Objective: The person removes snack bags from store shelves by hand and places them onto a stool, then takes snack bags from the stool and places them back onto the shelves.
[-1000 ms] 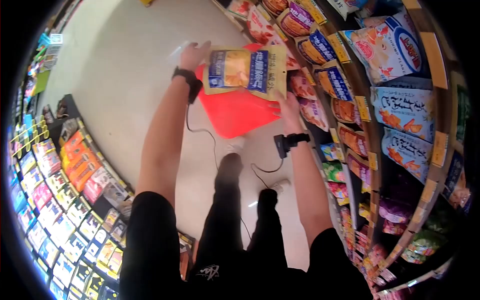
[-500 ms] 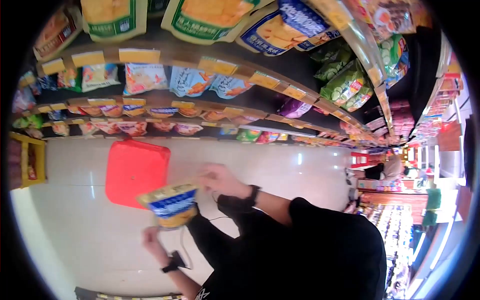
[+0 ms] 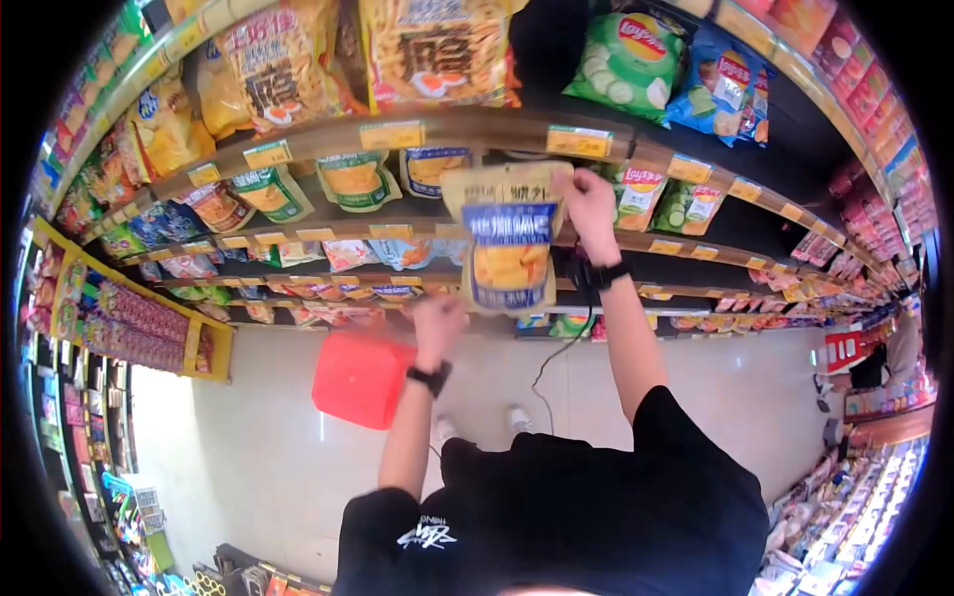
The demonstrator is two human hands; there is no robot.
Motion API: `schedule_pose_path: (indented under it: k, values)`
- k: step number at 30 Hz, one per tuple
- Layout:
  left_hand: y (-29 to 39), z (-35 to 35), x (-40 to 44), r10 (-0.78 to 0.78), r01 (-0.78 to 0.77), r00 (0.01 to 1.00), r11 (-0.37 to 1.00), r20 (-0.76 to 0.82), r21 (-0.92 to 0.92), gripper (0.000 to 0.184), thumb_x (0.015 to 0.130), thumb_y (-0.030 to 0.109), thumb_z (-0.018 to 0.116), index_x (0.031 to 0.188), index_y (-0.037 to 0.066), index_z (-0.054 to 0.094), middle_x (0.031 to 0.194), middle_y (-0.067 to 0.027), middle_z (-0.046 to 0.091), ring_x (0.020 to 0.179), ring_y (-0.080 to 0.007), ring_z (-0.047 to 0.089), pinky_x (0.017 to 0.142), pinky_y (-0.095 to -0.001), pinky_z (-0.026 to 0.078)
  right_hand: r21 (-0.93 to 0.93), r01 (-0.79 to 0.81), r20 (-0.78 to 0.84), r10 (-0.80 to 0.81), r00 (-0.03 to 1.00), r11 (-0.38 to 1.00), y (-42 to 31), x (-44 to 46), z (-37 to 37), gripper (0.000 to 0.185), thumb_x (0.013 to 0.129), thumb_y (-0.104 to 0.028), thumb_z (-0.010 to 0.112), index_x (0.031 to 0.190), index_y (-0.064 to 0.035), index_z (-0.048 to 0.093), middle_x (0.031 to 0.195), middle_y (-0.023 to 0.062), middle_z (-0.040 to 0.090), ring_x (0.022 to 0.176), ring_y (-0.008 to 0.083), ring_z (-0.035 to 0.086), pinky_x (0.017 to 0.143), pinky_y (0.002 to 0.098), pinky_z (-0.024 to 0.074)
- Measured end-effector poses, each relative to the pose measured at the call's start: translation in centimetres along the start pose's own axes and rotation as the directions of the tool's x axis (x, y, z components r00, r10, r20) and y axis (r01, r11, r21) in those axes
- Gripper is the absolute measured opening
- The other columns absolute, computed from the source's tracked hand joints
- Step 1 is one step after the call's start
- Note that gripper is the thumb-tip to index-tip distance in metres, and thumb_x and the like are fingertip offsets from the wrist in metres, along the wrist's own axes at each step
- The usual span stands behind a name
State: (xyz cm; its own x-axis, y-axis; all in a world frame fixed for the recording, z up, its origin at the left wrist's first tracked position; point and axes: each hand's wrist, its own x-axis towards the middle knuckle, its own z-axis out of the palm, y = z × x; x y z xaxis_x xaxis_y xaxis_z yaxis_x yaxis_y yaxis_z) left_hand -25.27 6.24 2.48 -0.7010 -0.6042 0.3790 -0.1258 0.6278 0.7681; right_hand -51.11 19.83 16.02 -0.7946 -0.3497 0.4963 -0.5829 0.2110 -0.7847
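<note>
A cream-and-blue snack bag (image 3: 509,260) hangs upright in front of the shelves, its printed front facing me. My right hand (image 3: 588,209) pinches it by the upper right corner. Close to the bag's lower left corner is my left hand (image 3: 437,323), blurred by motion; whether its fingers touch the bag I cannot tell. Behind the bag, a shelf holds similar pouches, among them a blue-and-cream pouch (image 3: 435,171) and a green-and-cream pouch (image 3: 356,181).
A red plastic stool or box (image 3: 360,377) stands on the tiled floor below my left hand. Higher up, one shelf carries large yellow snack bags (image 3: 437,55) and a green Lay's bag (image 3: 628,65). A yellow display rack (image 3: 214,350) is at the left. A cable (image 3: 542,382) hangs below my right arm.
My view has turned to face the shelves squarely. The snack bag has gone from above the floor, tilted, up to shelf height and upright. Both my hands have risen with it.
</note>
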Motion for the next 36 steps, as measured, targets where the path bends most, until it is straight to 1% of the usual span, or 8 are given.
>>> schedule_pose_path:
  k: [1,4,9,16,23,29,31,36]
  values:
    - [0.4,0.7,2.3,-0.02,0.02,1.0,1.0,-0.01,0.006,0.022,0.077,0.024,0.066,0.084,0.004,0.07,0.066,-0.0142,0.065,0.062,-0.0242,0.065,0.057,-0.0324,0.049,0.005,-0.091,0.003,0.091,0.996,0.996,-0.5,1.9,-0.7,0.016,0.085,-0.015,0.062,0.08,0.0011,0.063,0.06,0.0016,0.059,0.045,0.0082,0.05,0.041,0.0232,0.0364]
    - [3.5,2.0,7.8,-0.116,0.115,0.993,0.993,0.012,0.037,0.021,0.076,0.023,0.067,0.084,0.004,0.07,0.069,-0.0144,0.066,0.064,-0.024,0.066,0.059,-0.0322,0.05,0.02,0.071,-0.184,-0.066,0.981,0.997,9.0,7.6,2.1,0.011,0.083,-0.006,0.059,0.092,0.0009,0.061,0.066,0.0066,0.062,0.047,0.0158,0.056,0.042,0.03,0.0434]
    - [2.4,5.2,12.5,-0.018,0.041,0.992,0.981,-0.124,0.191,0.019,0.073,0.019,0.069,0.082,0.003,0.07,0.07,-0.0141,0.067,0.066,-0.0229,0.067,0.061,-0.0315,0.051,-0.069,0.023,-0.203,-0.037,0.978,0.997,6.7,8.9,2.3,0.011,0.083,-0.005,0.059,0.093,0.0004,0.061,0.069,0.0073,0.061,0.051,0.0162,0.057,0.044,0.0303,0.044]
    - [5.6,6.0,15.7,-0.049,0.063,0.995,0.983,-0.085,0.174,0.019,0.073,0.022,0.07,0.082,0.005,0.071,0.072,-0.0141,0.066,0.069,-0.0269,0.067,0.062,-0.032,0.052,-0.14,0.026,-0.206,-0.054,0.977,0.99,6.8,9.3,2.6,0.013,0.083,-0.004,0.058,0.095,-0.0003,0.059,0.074,0.0082,0.06,0.057,0.0167,0.057,0.048,0.0307,0.0449]
    - [4.0,9.7,18.4,-0.284,0.303,0.948,0.943,-0.144,0.137,0.021,0.074,0.027,0.066,0.082,0.009,0.071,0.074,-0.0164,0.065,0.076,-0.0311,0.066,0.068,-0.0369,0.053,-0.188,0.046,-0.22,-0.088,0.971,0.981,7.0,9.4,3.2,0.015,0.083,-0.003,0.058,0.097,-0.001,0.058,0.079,0.0091,0.059,0.063,0.0173,0.057,0.051,0.0311,0.0457]
    - [5.6,7.6,21.3,-0.443,0.394,0.884,0.877,0.146,0.276,0.041,0.078,0.021,0.055,0.118,0.016,0.055,0.104,-0.0203,0.063,0.102,-0.0366,0.058,0.084,-0.0436,0.049,-0.213,0.049,-0.208,-0.094,0.974,0.976,7.0,9.4,2.9,0.016,0.083,-0.002,0.058,0.099,-0.0016,0.057,0.084,0.0099,0.059,0.068,0.0178,0.057,0.055,0.0315,0.0465]
    - [5.3,7.1,21.9,-0.37,0.282,0.901,0.897,0.228,0.342,0.046,0.075,0.018,0.057,0.12,0.015,0.053,0.098,-0.0191,0.065,0.095,-0.0372,0.061,0.082,-0.0441,0.049,-0.22,0.033,-0.215,-0.081,0.973,0.975,6.7,9.2,3.3,0.017,0.083,-0.002,0.058,0.099,-0.0018,0.057,0.085,0.0102,0.058,0.069,0.0179,0.057,0.056,0.0316,0.0468]
    - [4.0,7.0,21.8,-0.278,0.302,0.895,0.953,0.35,-0.016,0.05,0.071,0.009,0.057,0.12,0.009,0.051,0.076,-0.0122,0.067,0.062,-0.026,0.066,0.063,-0.0354,0.054,-0.23,0.019,-0.219,-0.071,0.973,0.973,6.5,9.1,4.2,0.019,0.082,-0.002,0.057,0.101,-0.0023,0.056,0.089,0.0108,0.058,0.073,0.0184,0.057,0.058,0.0319,0.0474]
